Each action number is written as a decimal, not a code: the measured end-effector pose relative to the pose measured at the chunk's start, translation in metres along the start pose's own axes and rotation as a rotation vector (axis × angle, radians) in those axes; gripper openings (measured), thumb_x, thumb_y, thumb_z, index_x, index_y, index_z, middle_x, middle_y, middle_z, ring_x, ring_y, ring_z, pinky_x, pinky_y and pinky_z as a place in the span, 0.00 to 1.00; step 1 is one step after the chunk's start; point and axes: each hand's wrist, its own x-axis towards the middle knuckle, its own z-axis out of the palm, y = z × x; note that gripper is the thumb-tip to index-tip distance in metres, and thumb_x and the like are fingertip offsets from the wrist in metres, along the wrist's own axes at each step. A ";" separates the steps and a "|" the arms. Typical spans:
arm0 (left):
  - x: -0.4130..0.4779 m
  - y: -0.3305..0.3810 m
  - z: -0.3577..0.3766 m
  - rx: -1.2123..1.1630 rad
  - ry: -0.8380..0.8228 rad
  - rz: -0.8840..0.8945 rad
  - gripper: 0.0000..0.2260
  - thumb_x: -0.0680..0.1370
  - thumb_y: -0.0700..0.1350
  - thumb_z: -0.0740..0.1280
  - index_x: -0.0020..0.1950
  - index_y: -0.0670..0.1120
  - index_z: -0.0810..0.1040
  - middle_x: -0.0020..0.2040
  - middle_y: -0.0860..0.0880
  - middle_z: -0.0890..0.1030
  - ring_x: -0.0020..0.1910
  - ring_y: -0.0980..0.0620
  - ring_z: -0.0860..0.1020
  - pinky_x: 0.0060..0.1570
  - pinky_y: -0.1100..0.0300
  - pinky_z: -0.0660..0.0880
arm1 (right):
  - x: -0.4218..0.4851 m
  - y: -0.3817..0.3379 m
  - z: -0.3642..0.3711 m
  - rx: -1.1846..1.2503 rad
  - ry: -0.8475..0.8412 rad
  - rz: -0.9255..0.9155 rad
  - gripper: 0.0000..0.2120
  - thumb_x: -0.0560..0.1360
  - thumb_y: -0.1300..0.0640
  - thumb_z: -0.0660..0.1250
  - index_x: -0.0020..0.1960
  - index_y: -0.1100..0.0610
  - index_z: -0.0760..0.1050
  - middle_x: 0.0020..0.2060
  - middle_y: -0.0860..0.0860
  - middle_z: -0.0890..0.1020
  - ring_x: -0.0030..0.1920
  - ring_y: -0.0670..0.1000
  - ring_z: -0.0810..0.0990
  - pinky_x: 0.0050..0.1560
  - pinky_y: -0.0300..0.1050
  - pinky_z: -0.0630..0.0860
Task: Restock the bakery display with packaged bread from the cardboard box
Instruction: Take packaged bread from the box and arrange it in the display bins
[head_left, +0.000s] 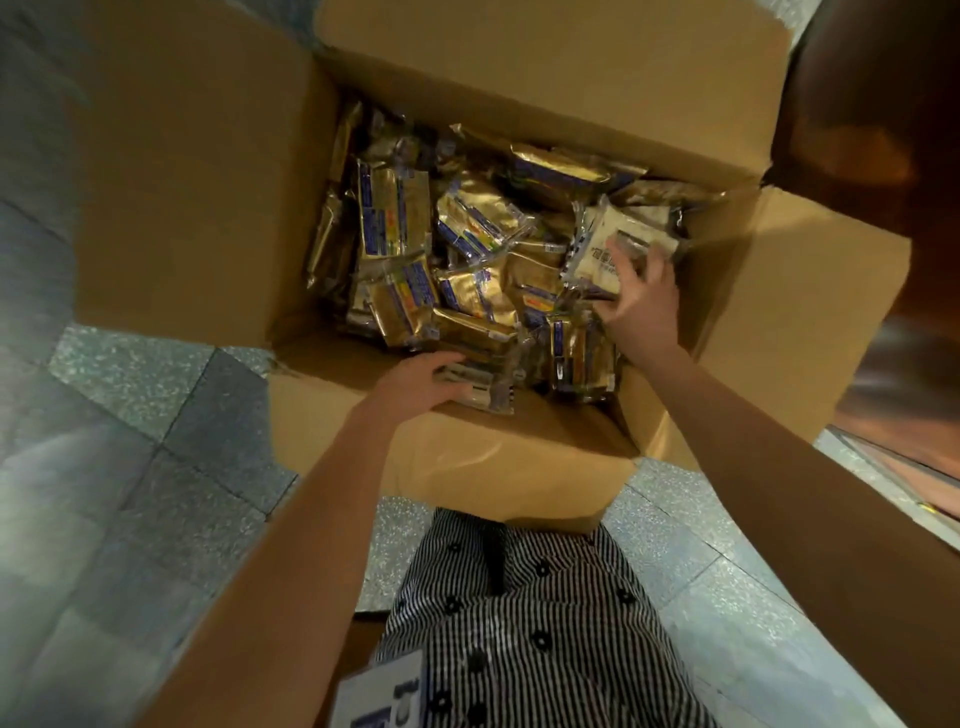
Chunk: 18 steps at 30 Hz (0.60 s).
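Cardboard box (467, 483): brown paperboard, matt, lightly creased. Gold packets (395, 218): foil-look plastic film, glossy, crinkled. Pale packet (618, 234): whitish plastic wrap, duller sheen. Near packet (485, 392): clear shiny plastic end seam. Floor (130, 374): speckled stone tiles, smooth, semi-gloss. Shirt (545, 623): striped woven cloth, matt. Side panel (883, 156): dark, wood-look, glossy.

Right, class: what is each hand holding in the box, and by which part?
Inside the cardboard box, the left hand grips a bread packet by its left end. The right hand grasps a pale packet by its near right edge.
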 end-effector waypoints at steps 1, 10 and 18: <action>0.003 0.001 0.002 0.030 -0.010 -0.002 0.25 0.77 0.59 0.69 0.73 0.59 0.69 0.73 0.50 0.69 0.70 0.46 0.69 0.66 0.51 0.68 | 0.000 0.002 0.003 -0.026 0.015 0.016 0.38 0.77 0.53 0.69 0.80 0.43 0.51 0.79 0.59 0.47 0.78 0.62 0.48 0.77 0.59 0.51; 0.009 -0.003 0.013 0.319 -0.056 0.068 0.23 0.75 0.67 0.64 0.67 0.61 0.75 0.73 0.56 0.70 0.70 0.47 0.70 0.67 0.48 0.68 | 0.016 0.006 0.003 -0.097 0.059 0.078 0.43 0.75 0.53 0.71 0.80 0.46 0.48 0.78 0.61 0.49 0.77 0.65 0.49 0.75 0.60 0.52; 0.000 -0.006 0.017 0.302 -0.009 0.124 0.23 0.74 0.65 0.68 0.67 0.61 0.75 0.73 0.53 0.69 0.70 0.48 0.69 0.66 0.51 0.68 | 0.004 0.004 0.015 -0.057 0.032 0.126 0.45 0.75 0.55 0.71 0.80 0.47 0.44 0.69 0.66 0.64 0.65 0.67 0.67 0.67 0.60 0.65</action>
